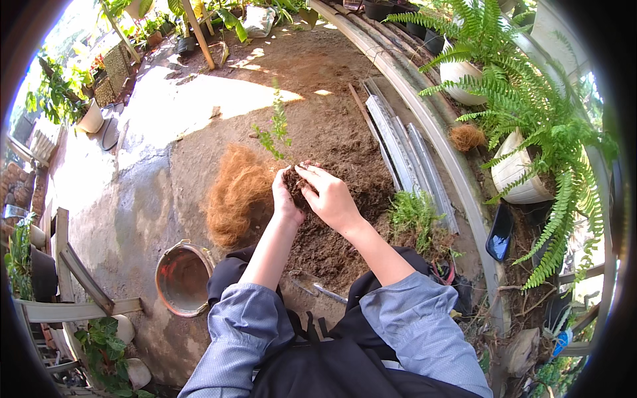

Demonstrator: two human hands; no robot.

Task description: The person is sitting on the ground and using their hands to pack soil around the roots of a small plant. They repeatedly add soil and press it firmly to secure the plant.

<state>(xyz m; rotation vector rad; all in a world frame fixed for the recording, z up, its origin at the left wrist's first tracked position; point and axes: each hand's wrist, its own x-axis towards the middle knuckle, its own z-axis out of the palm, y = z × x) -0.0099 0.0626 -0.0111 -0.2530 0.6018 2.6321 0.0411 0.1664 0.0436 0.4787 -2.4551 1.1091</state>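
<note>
Both my hands are cupped around a clump of dark soil point(294, 188) at the base of a small leafy plant point(276, 130), whose stem leans up and away. My left hand point(285, 196) supports the clump from its left side, palm inward. Fingers of my right hand point(326, 195) press over its top and right side. Beneath them spreads a heap of loose brown soil point(328, 248). A mat of orange-brown coconut fibre point(231, 194) lies left of my hands. Near my knees a metal trowel point(313, 286) rests partly in the soil.
An empty round pot point(183, 281) stands at my left knee. Metal strips point(398, 144) and a small fern point(415, 216) lie right of the soil. Beyond a long rail point(438, 119) are white fern pots point(520, 171) and a dark smartphone point(499, 233). A wooden frame point(79, 309) stands far left.
</note>
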